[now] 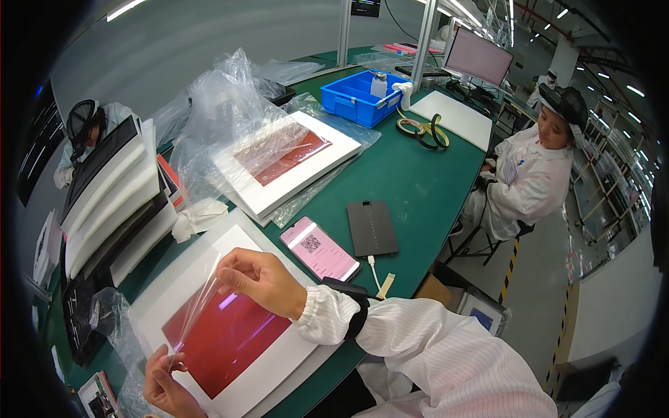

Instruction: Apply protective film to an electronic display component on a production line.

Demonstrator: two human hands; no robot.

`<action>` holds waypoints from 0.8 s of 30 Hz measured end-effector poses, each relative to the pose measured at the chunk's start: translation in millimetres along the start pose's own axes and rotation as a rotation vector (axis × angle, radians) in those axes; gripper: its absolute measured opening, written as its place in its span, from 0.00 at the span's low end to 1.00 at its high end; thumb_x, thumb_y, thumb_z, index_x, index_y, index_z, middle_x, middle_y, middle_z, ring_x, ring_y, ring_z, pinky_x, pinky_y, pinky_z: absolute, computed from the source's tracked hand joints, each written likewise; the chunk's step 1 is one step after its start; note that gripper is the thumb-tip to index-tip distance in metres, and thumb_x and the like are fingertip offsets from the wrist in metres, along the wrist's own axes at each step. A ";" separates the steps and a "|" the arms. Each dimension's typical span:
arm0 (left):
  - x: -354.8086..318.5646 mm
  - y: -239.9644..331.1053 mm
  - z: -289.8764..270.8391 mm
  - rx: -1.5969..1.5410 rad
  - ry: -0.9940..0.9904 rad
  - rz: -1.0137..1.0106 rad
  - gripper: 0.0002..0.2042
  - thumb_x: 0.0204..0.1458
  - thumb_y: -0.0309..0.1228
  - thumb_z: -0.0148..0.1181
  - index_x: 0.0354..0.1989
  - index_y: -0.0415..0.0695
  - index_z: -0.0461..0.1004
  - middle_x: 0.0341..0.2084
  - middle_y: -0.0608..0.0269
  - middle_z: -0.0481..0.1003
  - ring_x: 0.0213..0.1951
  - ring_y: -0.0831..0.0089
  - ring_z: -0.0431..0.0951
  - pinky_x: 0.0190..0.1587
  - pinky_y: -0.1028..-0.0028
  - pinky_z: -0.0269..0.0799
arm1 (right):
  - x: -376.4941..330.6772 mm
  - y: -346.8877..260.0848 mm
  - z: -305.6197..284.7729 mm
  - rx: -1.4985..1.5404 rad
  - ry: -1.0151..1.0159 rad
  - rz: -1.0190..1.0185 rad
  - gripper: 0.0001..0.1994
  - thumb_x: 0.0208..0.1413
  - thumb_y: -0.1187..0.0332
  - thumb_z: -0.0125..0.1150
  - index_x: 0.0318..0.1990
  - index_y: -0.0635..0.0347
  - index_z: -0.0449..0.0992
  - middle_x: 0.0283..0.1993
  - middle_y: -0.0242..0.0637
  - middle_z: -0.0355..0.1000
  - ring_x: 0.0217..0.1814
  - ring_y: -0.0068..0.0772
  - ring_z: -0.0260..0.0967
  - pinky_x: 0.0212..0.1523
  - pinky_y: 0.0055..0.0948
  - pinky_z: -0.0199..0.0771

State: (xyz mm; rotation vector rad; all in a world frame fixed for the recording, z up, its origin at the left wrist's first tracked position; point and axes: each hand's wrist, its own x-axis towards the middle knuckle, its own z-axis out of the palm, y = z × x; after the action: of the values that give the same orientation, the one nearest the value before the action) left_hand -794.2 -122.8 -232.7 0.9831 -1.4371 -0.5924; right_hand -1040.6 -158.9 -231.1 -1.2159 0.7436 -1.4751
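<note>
A clear plastic film [198,310] stretches between my two hands, slightly bowed and catching the light. My right hand [261,282] pinches its upper end between thumb and fingers. At the lower end, my left hand [167,384] has its fingers closed on the film's edge. Below them lies a glossy red rectangular panel [240,345] with bright reflections, framed by a white board [240,240]. Whether the film still touches the panel along its left edge, I cannot tell. A black band circles my right wrist.
Beyond my right hand lie a phone [320,249] and a dark power bank [372,228] with a white cable. Farther off are another red panel [306,148] under plastic, a blue bin [362,104] and tape rolls [435,132]. Foam boards [115,188] stand left. One person sits right, another far left.
</note>
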 end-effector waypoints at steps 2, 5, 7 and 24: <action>-0.8 -0.8 -1.1 -0.027 -0.004 0.000 0.19 0.58 0.42 0.46 0.35 0.36 0.75 0.33 0.52 0.76 0.26 0.72 0.77 0.25 0.79 0.69 | -1.2 -1.1 3.1 0.007 0.020 -0.033 0.15 0.56 0.58 0.55 0.33 0.65 0.71 0.26 0.32 0.71 0.31 0.18 0.69 0.35 0.17 0.68; -1.3 -0.2 -1.2 0.006 -0.011 -0.029 0.19 0.59 0.42 0.45 0.32 0.37 0.75 0.34 0.52 0.76 0.26 0.71 0.77 0.25 0.78 0.69 | -2.6 -3.2 2.9 0.022 0.054 -0.027 0.14 0.56 0.61 0.55 0.30 0.65 0.72 0.25 0.31 0.71 0.30 0.18 0.69 0.34 0.16 0.68; -2.0 0.8 2.5 -0.088 0.008 0.023 0.20 0.59 0.42 0.45 0.29 0.37 0.75 0.33 0.52 0.76 0.26 0.70 0.77 0.25 0.78 0.69 | -3.1 -7.0 3.8 0.022 0.073 -0.025 0.13 0.56 0.62 0.55 0.29 0.66 0.72 0.25 0.31 0.71 0.29 0.17 0.68 0.33 0.16 0.67; -1.2 2.9 3.0 -0.067 0.050 -0.021 0.21 0.60 0.41 0.43 0.26 0.37 0.74 0.31 0.52 0.76 0.24 0.72 0.77 0.25 0.80 0.67 | -3.2 -7.6 3.7 0.021 0.059 -0.047 0.11 0.56 0.64 0.55 0.35 0.65 0.70 0.29 0.32 0.71 0.33 0.19 0.69 0.37 0.18 0.69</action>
State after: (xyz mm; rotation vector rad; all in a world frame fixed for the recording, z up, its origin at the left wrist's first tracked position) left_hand -797.9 -120.9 -231.4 0.9542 -1.3560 -0.6234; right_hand -1039.7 -153.2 -224.1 -1.1859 0.7411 -1.5595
